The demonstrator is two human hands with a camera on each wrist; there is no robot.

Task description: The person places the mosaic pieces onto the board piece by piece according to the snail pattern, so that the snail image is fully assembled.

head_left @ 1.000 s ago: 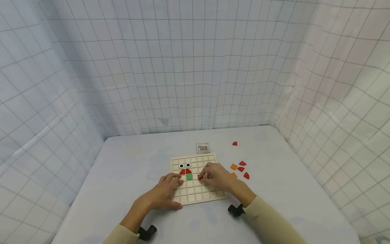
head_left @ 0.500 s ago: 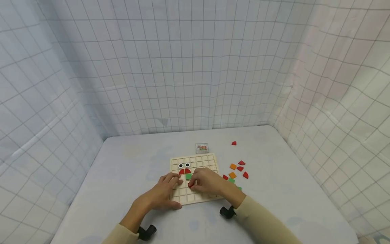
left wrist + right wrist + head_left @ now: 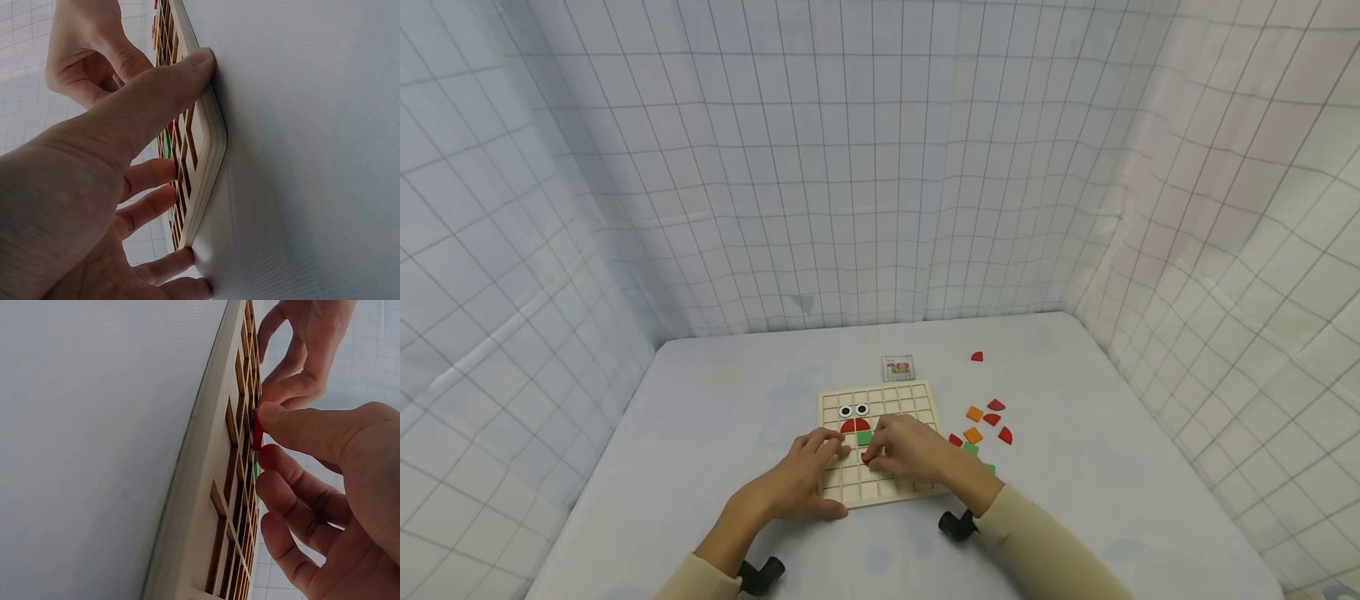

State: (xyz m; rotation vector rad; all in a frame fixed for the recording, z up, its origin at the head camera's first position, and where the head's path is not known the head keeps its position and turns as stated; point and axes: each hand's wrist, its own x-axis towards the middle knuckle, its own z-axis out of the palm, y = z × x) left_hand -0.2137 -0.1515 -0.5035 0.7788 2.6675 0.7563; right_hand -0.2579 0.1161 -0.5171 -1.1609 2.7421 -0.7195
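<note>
A wooden grid board [image 3: 878, 494] lies on the table between both hands. My right hand [image 3: 910, 450] pinches a red quarter-circle tile [image 3: 257, 432] between thumb and fingers, right at the grid below a green square tile [image 3: 864, 437]. My left hand [image 3: 797, 482] rests on the board's left side, fingertips on the grid; in the left wrist view its thumb [image 3: 181, 75] lies on the near corner. Further up the grid sit two eye tiles [image 3: 846, 411] and two red quarter-circle tiles [image 3: 847, 426] side by side. The right hand covers part of the grid.
Loose red quarter-circle tiles [image 3: 1005, 435], orange squares [image 3: 973, 435] and green squares [image 3: 972, 448] lie right of the board. One red tile [image 3: 977, 357] is farther back. Behind the board lies a small picture card [image 3: 898, 367]. Grid-patterned curtains [image 3: 850, 167] surround the table.
My right hand has carried the red tile leftward and nearer to me, to the cell area below the green square, and stays there since half a second ago. The left hand has held its place.
</note>
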